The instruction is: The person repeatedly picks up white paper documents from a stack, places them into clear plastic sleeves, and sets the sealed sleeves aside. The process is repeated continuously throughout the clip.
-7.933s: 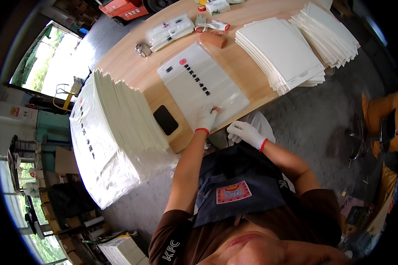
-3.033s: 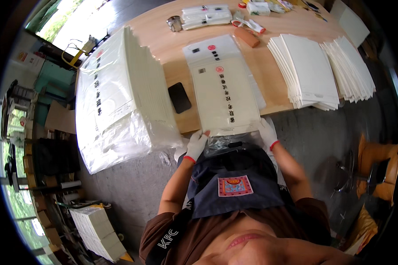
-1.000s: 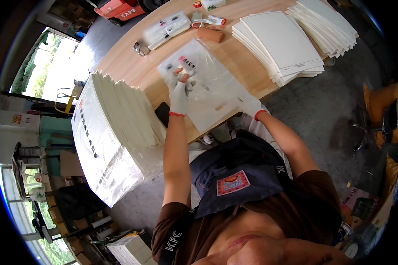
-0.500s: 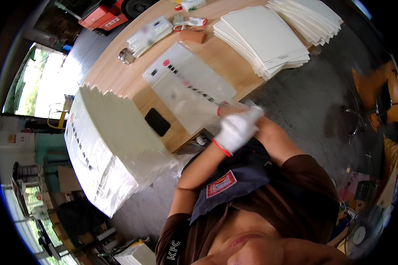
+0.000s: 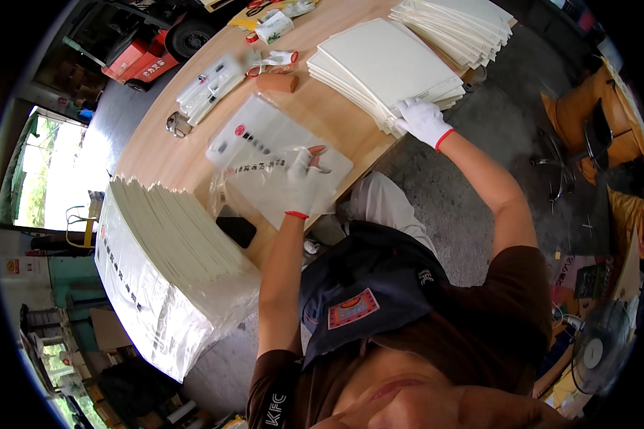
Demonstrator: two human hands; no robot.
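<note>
Both my hands wear white gloves with red cuffs. My left hand point(image 5: 302, 184), with some fingertips bare, is closed on the thin film of a clear plastic bag point(image 5: 247, 171) with dark print. The film is drawn up and wrinkled beside the fingers, above a flat pile of similar bags point(image 5: 240, 118). Off to the right, my right hand point(image 5: 423, 121) has its fingers bent over the near corner of a stack of large white paper sheets point(image 5: 386, 61). Its fingertips grip the edge there; how many sheets they hold cannot be made out.
A bagged block of white sheets point(image 5: 172, 257) stands at the left, near a black phone point(image 5: 236, 227). Farther back lie a brown block point(image 5: 277, 83), a plastic-wrapped bundle point(image 5: 211, 86) and a metal object point(image 5: 178, 124). Another paper stack point(image 5: 458, 25) is behind. A red forklift point(image 5: 139, 57) stands beyond.
My hands were together at the near edge of the bags. Now the right has gone out to the paper stack, and the left has moved left, lifting bag film.
</note>
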